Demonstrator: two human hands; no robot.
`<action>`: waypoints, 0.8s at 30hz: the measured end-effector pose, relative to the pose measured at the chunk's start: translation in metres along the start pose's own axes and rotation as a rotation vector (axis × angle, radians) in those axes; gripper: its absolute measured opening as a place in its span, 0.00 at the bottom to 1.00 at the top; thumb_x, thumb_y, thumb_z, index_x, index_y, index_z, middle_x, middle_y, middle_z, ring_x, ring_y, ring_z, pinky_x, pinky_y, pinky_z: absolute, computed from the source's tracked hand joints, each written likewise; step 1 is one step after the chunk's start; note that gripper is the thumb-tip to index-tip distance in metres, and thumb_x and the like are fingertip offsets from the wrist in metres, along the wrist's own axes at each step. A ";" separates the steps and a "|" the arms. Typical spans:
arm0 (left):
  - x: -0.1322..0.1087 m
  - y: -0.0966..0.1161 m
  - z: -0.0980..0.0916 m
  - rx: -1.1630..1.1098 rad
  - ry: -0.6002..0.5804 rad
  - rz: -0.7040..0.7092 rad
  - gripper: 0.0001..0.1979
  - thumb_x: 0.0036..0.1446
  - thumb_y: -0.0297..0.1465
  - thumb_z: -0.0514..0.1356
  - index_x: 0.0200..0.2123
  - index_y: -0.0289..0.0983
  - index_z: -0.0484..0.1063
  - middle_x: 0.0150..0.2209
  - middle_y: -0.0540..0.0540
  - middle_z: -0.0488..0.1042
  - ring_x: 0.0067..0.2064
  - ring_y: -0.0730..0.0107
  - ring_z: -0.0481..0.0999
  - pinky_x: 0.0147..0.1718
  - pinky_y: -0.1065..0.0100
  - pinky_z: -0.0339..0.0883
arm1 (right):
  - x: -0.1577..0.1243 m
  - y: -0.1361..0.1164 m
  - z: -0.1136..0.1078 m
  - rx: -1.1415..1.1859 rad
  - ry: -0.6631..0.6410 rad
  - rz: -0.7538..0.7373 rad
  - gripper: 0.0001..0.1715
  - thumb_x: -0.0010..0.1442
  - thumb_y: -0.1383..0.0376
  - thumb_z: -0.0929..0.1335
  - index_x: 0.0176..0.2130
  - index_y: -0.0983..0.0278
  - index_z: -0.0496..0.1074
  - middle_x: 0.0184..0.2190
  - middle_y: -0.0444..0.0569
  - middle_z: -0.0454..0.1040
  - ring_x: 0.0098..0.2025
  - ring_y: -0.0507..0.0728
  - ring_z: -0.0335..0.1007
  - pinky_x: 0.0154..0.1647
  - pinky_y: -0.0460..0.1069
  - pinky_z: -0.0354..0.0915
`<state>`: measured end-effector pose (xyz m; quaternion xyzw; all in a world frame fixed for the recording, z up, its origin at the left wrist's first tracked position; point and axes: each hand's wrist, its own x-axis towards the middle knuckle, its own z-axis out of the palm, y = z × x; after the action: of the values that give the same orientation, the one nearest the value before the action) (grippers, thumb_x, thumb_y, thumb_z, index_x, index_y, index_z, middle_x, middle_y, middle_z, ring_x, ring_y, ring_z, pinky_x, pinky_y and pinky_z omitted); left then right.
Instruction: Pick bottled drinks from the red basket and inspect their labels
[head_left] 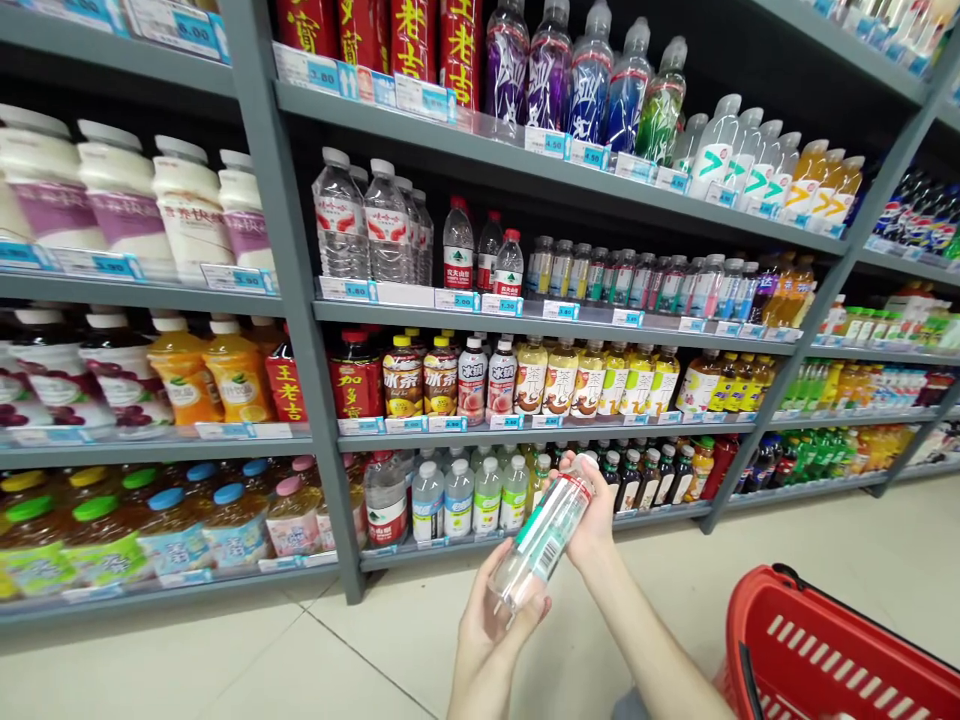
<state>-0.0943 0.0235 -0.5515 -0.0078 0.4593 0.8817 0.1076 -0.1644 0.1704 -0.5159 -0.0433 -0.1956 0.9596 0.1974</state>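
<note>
A clear drink bottle (546, 535) with a white cap, a red band below it and a green and white label is tilted in front of me, its cap end up and to the right. My left hand (499, 610) wraps the lower end of the bottle, thumb across the base. Around the neck and cap end closes my right hand (589, 505). A barcode on the label faces me. Behind the bottle, bottles on the lowest shelf are partly hidden by my hands.
Grey shelves (555, 425) filled with drinks run across the view, with price tags along their edges. At the lower right a red shopping basket (832, 640) with a black handle stands beside my right arm. Pale floor tiles (247, 650) lie below the shelves.
</note>
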 end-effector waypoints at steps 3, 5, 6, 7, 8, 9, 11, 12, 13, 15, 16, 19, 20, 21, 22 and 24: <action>-0.001 0.003 0.000 -0.001 0.016 -0.026 0.36 0.38 0.39 0.77 0.53 0.43 0.74 0.59 0.38 0.72 0.52 0.50 0.78 0.39 0.64 0.78 | -0.003 -0.002 0.002 -0.017 0.002 0.006 0.13 0.51 0.64 0.75 0.38 0.62 0.73 0.29 0.39 0.77 0.29 0.52 0.76 0.36 0.51 0.74; 0.000 0.004 -0.001 -0.009 0.019 -0.045 0.35 0.39 0.39 0.77 0.53 0.42 0.74 0.58 0.38 0.73 0.50 0.52 0.79 0.36 0.66 0.78 | -0.005 -0.003 0.004 -0.029 0.006 0.012 0.12 0.51 0.65 0.75 0.38 0.61 0.74 0.30 0.40 0.77 0.30 0.54 0.76 0.38 0.53 0.75; 0.000 0.006 -0.001 -0.020 0.018 -0.057 0.35 0.40 0.39 0.77 0.53 0.42 0.73 0.57 0.38 0.73 0.49 0.53 0.79 0.34 0.67 0.77 | -0.006 -0.004 0.005 -0.036 0.006 0.011 0.12 0.51 0.65 0.75 0.38 0.61 0.74 0.30 0.40 0.77 0.31 0.54 0.76 0.38 0.54 0.76; 0.000 0.007 -0.002 -0.037 0.016 -0.074 0.35 0.41 0.38 0.77 0.53 0.42 0.72 0.57 0.38 0.74 0.48 0.54 0.80 0.32 0.68 0.77 | -0.008 -0.005 0.006 -0.044 0.004 0.008 0.13 0.51 0.65 0.75 0.39 0.61 0.74 0.31 0.41 0.78 0.31 0.54 0.77 0.39 0.54 0.76; 0.001 0.008 -0.002 -0.063 0.013 -0.100 0.35 0.42 0.38 0.76 0.54 0.42 0.72 0.57 0.39 0.74 0.47 0.54 0.81 0.30 0.69 0.77 | -0.009 -0.006 0.007 -0.056 0.000 0.004 0.14 0.51 0.65 0.74 0.40 0.61 0.75 0.32 0.41 0.78 0.32 0.55 0.77 0.39 0.55 0.76; 0.001 0.008 -0.002 -0.097 0.009 -0.140 0.33 0.44 0.37 0.75 0.54 0.41 0.71 0.56 0.39 0.74 0.46 0.54 0.81 0.29 0.69 0.77 | -0.011 -0.007 0.008 -0.073 -0.006 -0.003 0.15 0.51 0.65 0.74 0.41 0.61 0.75 0.33 0.42 0.78 0.33 0.55 0.77 0.40 0.55 0.76; 0.002 0.009 -0.002 -0.178 0.020 -0.252 0.27 0.49 0.36 0.72 0.52 0.39 0.70 0.50 0.39 0.78 0.41 0.58 0.83 0.27 0.70 0.76 | -0.014 -0.008 0.010 -0.116 -0.032 -0.017 0.16 0.51 0.65 0.75 0.42 0.61 0.75 0.33 0.42 0.79 0.34 0.55 0.77 0.40 0.54 0.75; 0.002 0.008 -0.002 -0.218 0.032 -0.306 0.24 0.52 0.35 0.70 0.51 0.37 0.70 0.45 0.40 0.79 0.36 0.62 0.83 0.26 0.71 0.76 | -0.015 -0.008 0.010 -0.140 -0.050 -0.024 0.17 0.50 0.65 0.75 0.42 0.61 0.75 0.33 0.42 0.78 0.33 0.55 0.77 0.40 0.55 0.75; 0.001 0.007 -0.002 -0.254 0.043 -0.346 0.20 0.55 0.35 0.68 0.49 0.36 0.70 0.38 0.42 0.79 0.30 0.67 0.81 0.24 0.72 0.74 | -0.016 -0.008 0.011 -0.161 -0.068 -0.031 0.17 0.50 0.65 0.75 0.42 0.61 0.75 0.32 0.42 0.78 0.33 0.55 0.77 0.40 0.55 0.75; 0.001 0.005 -0.002 -0.297 0.045 -0.387 0.16 0.59 0.37 0.65 0.46 0.36 0.69 0.30 0.48 0.77 0.20 0.76 0.72 0.18 0.75 0.68 | -0.017 -0.008 0.010 -0.190 -0.098 -0.039 0.17 0.49 0.65 0.75 0.41 0.61 0.74 0.31 0.42 0.78 0.32 0.55 0.76 0.40 0.55 0.75; 0.001 0.004 -0.002 -0.309 0.033 -0.398 0.17 0.60 0.39 0.64 0.47 0.36 0.69 0.29 0.49 0.76 0.18 0.78 0.68 0.15 0.77 0.63 | -0.017 -0.008 0.010 -0.200 -0.109 -0.045 0.17 0.49 0.65 0.75 0.41 0.61 0.74 0.31 0.42 0.78 0.32 0.55 0.76 0.40 0.55 0.75; 0.001 0.002 -0.002 -0.318 -0.018 -0.488 0.21 0.62 0.46 0.60 0.50 0.37 0.68 0.34 0.44 0.79 0.15 0.83 0.62 0.12 0.78 0.54 | -0.017 -0.008 0.008 -0.223 -0.145 -0.058 0.16 0.50 0.64 0.74 0.41 0.60 0.74 0.32 0.43 0.78 0.32 0.55 0.76 0.39 0.55 0.75; 0.001 0.001 -0.002 -0.315 -0.030 -0.526 0.23 0.63 0.48 0.58 0.51 0.36 0.68 0.35 0.42 0.80 0.14 0.84 0.61 0.12 0.78 0.52 | -0.017 -0.008 0.008 -0.229 -0.158 -0.060 0.16 0.50 0.64 0.74 0.41 0.60 0.74 0.32 0.43 0.78 0.32 0.55 0.76 0.39 0.55 0.75; 0.001 0.000 -0.002 -0.312 -0.041 -0.558 0.25 0.63 0.50 0.57 0.51 0.35 0.68 0.36 0.40 0.81 0.13 0.84 0.60 0.11 0.78 0.51 | -0.017 -0.008 0.008 -0.232 -0.166 -0.060 0.16 0.50 0.64 0.74 0.41 0.60 0.74 0.32 0.43 0.78 0.31 0.55 0.75 0.38 0.54 0.74; 0.001 -0.001 -0.003 -0.306 -0.050 -0.577 0.26 0.63 0.51 0.57 0.50 0.35 0.68 0.36 0.38 0.81 0.13 0.84 0.59 0.12 0.78 0.50 | -0.017 -0.009 0.008 -0.232 -0.166 -0.060 0.16 0.50 0.64 0.74 0.41 0.60 0.74 0.31 0.43 0.78 0.31 0.55 0.75 0.36 0.54 0.74; 0.001 -0.002 -0.003 -0.281 -0.071 -0.578 0.26 0.62 0.52 0.56 0.49 0.35 0.68 0.35 0.37 0.82 0.12 0.83 0.60 0.12 0.78 0.50 | -0.017 -0.009 0.009 -0.229 -0.142 -0.058 0.15 0.50 0.64 0.74 0.40 0.61 0.74 0.30 0.43 0.77 0.29 0.54 0.74 0.34 0.52 0.73</action>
<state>-0.0950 0.0223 -0.5550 -0.1220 0.3076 0.8692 0.3674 -0.1464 0.1682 -0.5036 0.0083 -0.3185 0.9256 0.2043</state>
